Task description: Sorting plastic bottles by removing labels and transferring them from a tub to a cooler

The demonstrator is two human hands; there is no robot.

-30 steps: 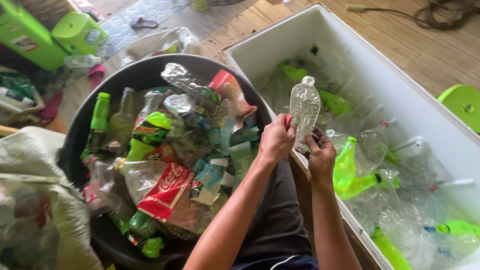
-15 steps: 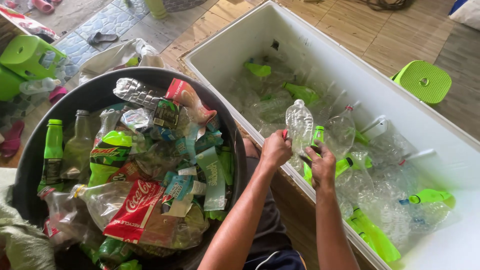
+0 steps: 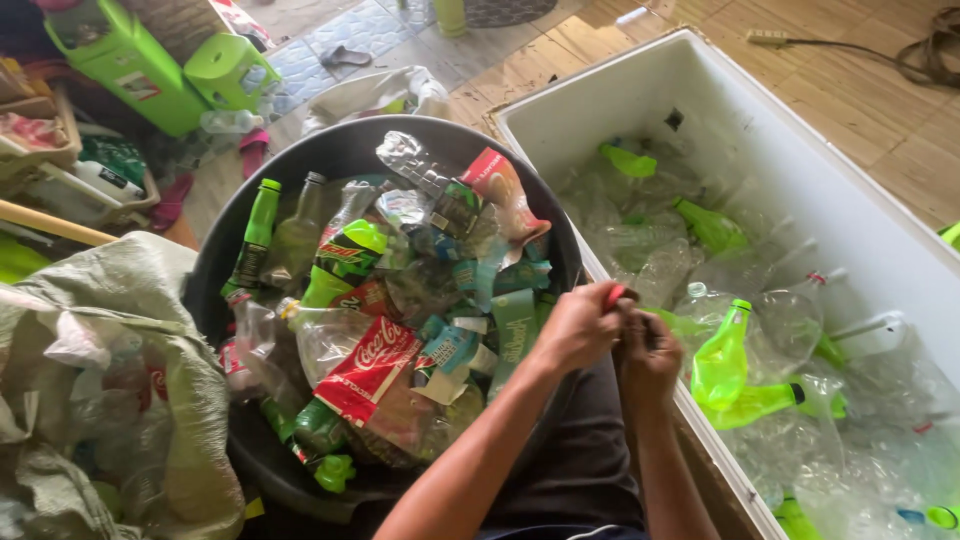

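Head view, read left to right. A grey woven plastic sack (image 3: 120, 400) slumps at the far left, touching the round black plastic tub (image 3: 330, 160). The tub is heaped with crushed bottles and torn labels, among them an upright green glass bottle (image 3: 255, 240) and a red printed label sheet (image 3: 368, 368).

The left hand (image 3: 578, 328) is closed at the tub's right rim, pinching a small red plastic piece (image 3: 613, 294), apparently a cap or label scrap. The right hand (image 3: 648, 358) is curled shut against it, touching; what it grips cannot be made out. Both hands hang over the gap between the tub and the white rectangular plastic bin (image 3: 720, 75), which holds clear crushed bottles and a bright green plastic bottle (image 3: 722, 358) just right of the hands.

Risks, as judged:
- The red piece is held by fingertips only; a slip would drop it into the gap or the wrong container.
- The heap stands above the tub rim; a knock from the forearm could spill items onto the wooden floor (image 3: 870, 100).
- Glass among plastic could cut a reaching hand.
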